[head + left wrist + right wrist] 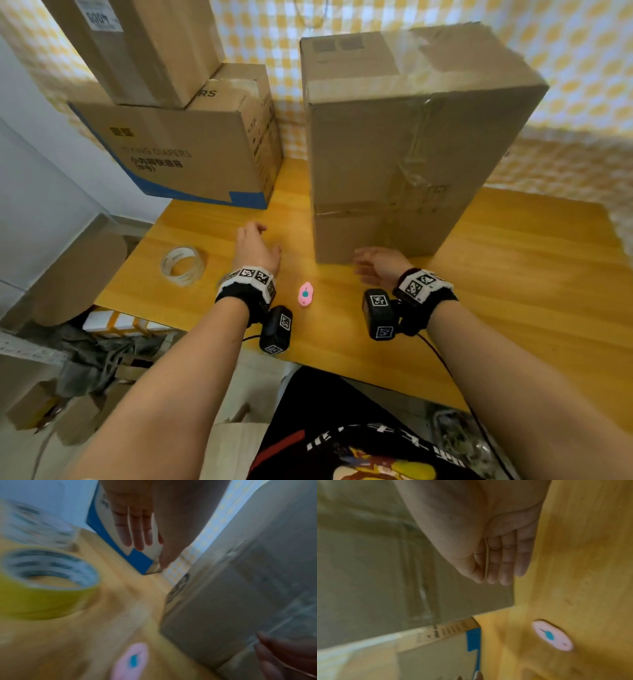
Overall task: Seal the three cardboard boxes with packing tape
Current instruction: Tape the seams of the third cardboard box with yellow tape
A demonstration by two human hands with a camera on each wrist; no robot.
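Fingers [135, 534] of both hands straight, together, holding nothing, tape roll [182, 264] seen whole only from head view

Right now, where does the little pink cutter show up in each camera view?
Head: the pink cutter lies on the table between the two wrists.
Left wrist: bottom centre, blurred.
Right wrist: lower right.
Shared landmark: the tall cardboard box, right of it in the head and left wrist views, left in the right wrist view.
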